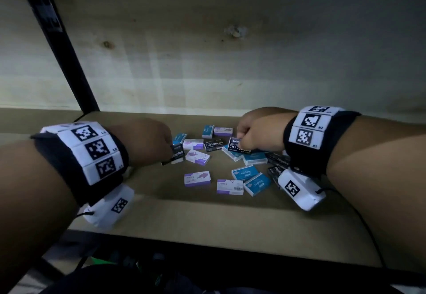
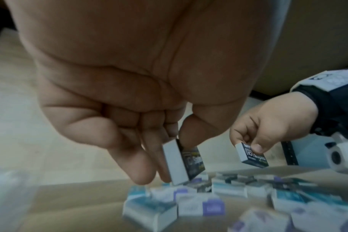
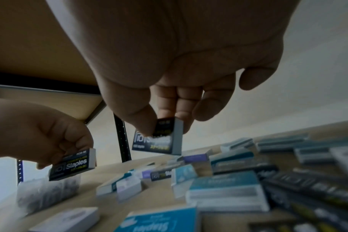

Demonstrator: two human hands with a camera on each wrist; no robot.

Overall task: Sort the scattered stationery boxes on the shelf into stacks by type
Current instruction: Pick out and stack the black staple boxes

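Observation:
Small staple boxes lie scattered on the shelf board (image 1: 175,215): teal ones (image 1: 244,173), purple-and-white ones (image 1: 197,178) and black ones (image 1: 213,145). My left hand (image 1: 147,142) pinches a black staples box (image 1: 177,155) between thumb and fingers, lifted off the board, also seen as the black staples box (image 2: 186,163) under my left hand (image 2: 169,138). My right hand (image 1: 255,132) pinches another black staples box (image 1: 237,146) above the pile; the right wrist view shows this black box (image 3: 159,139) held by thumb and fingertips (image 3: 141,125).
A black upright post (image 1: 69,58) stands at the back left. The pale back wall (image 1: 207,51) closes the shelf behind the boxes. More black boxes (image 1: 277,158) lie under my right wrist. A clear bag of small dark items (image 3: 46,193) sits at the left.

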